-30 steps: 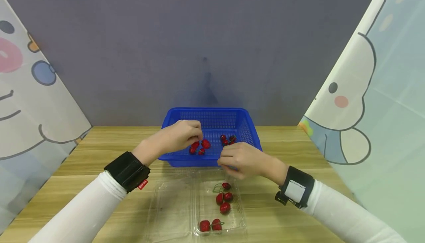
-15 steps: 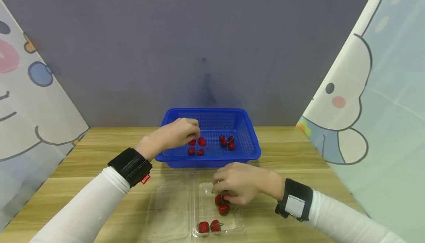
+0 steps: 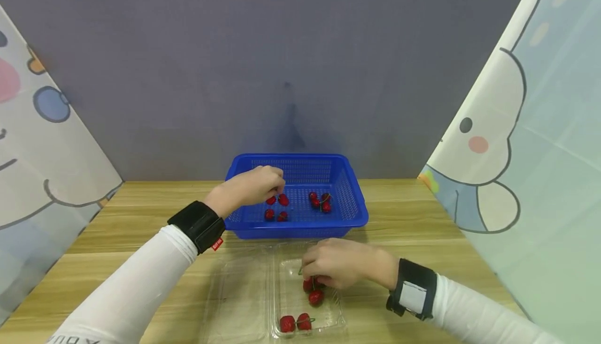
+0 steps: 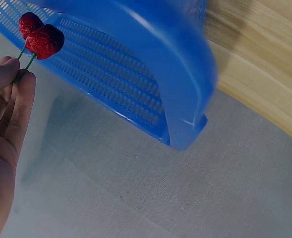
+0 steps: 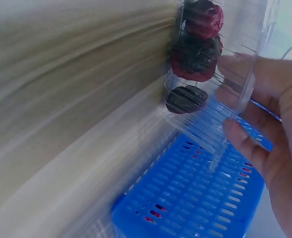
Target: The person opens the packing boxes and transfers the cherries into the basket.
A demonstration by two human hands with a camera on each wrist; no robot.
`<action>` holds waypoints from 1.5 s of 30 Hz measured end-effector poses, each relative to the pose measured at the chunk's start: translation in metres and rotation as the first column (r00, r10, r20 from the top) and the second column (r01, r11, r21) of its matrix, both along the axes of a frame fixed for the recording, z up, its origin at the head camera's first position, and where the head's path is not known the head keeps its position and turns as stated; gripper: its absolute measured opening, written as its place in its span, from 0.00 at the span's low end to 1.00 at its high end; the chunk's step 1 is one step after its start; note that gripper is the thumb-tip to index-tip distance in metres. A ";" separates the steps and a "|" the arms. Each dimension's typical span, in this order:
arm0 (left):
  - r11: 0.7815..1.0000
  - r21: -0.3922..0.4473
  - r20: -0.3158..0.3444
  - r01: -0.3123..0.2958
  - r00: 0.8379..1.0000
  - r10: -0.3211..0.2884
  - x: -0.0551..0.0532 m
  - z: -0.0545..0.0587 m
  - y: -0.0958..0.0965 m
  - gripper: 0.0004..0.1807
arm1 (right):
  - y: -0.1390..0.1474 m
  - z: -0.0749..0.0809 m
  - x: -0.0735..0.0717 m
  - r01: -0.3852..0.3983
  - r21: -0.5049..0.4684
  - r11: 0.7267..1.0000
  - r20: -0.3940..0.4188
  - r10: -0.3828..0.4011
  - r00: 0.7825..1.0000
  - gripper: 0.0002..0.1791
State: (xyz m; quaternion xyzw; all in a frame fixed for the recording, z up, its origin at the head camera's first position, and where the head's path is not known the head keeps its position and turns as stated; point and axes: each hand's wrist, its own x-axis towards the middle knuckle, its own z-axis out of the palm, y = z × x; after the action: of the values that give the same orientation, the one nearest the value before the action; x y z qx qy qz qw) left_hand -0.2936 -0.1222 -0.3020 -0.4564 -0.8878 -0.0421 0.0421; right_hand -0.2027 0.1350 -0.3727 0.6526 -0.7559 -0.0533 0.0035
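My left hand (image 3: pixel 257 185) is over the left side of the blue basket (image 3: pixel 296 225). Its thumb and fingertips pinch the green stems of a pair of wrinkled red cherries (image 4: pixel 45 42), which stick out beyond the fingers in the left wrist view. In the clear plastic clamshell box (image 3: pixel 290 279), my right hand (image 3: pixel 340 262) reaches down over some cherries (image 3: pixel 316 297), partly covering them. Through the box wall in the right wrist view, its fingertips show spaced apart, close beside a dark red cherry (image 5: pixel 195 59). Another cherry pair (image 3: pixel 296 323) lies at the box's near end.
Several cherries (image 3: pixel 321 202) lie in the basket's right half, and more cherries (image 3: pixel 276 215) sit at its left. The clamshell's flat lid (image 3: pixel 244 297) is folded out to the left on the wooden table (image 3: pixel 404 229). A grey wall (image 3: pixel 291 72) stands behind the basket.
My right hand has come down from the basket's near rim into the clamshell, over its cherries. My left hand has stayed over the basket, with only a slight shift.
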 end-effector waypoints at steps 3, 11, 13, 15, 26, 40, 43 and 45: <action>1.000 -0.016 0.010 -0.011 1.000 0.012 -0.004 0.000 0.002 0.08 | 0.000 -0.003 0.000 0.018 -0.008 1.000 0.012 -0.018 1.000 0.08; 0.996 -0.069 0.042 -0.058 0.997 0.061 -0.014 -0.003 0.006 0.10 | -0.001 -0.006 -0.002 0.003 -0.086 0.996 -0.090 -0.011 0.996 0.07; 0.994 -0.085 0.056 -0.069 0.996 0.074 -0.016 -0.005 0.007 0.11 | -0.001 -0.007 -0.002 -0.008 -0.109 0.994 -0.134 -0.007 0.991 0.06; 0.991 -0.100 0.074 -0.085 0.993 0.092 -0.017 -0.006 0.010 0.13 | -0.001 -0.007 -0.002 -0.015 -0.122 0.992 -0.168 -0.006 0.986 0.06; 0.976 -0.180 0.173 -0.123 0.973 0.154 -0.019 -0.012 0.022 0.19 | 0.002 -0.004 0.000 -0.034 -0.181 0.983 -0.142 0.008 0.990 0.06; 0.960 -0.248 0.126 -0.128 0.979 0.163 -0.020 -0.019 0.020 0.10 | 0.006 -0.009 -0.002 -0.033 -0.301 0.953 -0.103 0.002 0.995 0.10; 0.960 -0.252 0.117 -0.124 0.980 0.158 -0.019 -0.019 0.019 0.09 | 0.006 -0.010 -0.005 -0.051 -0.322 0.945 -0.111 0.015 0.994 0.11; 0.960 -0.251 0.117 -0.126 0.980 0.159 -0.017 -0.018 0.018 0.09 | 0.007 -0.010 -0.005 -0.047 -0.323 0.945 -0.118 0.009 0.993 0.12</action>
State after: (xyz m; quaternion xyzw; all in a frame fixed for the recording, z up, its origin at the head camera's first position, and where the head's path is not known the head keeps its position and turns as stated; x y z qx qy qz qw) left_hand -0.3109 -0.1044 -0.3204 -0.3891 -0.9176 0.0388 -0.0715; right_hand -0.2077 0.1419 -0.3828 0.6496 -0.7434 0.0347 0.1556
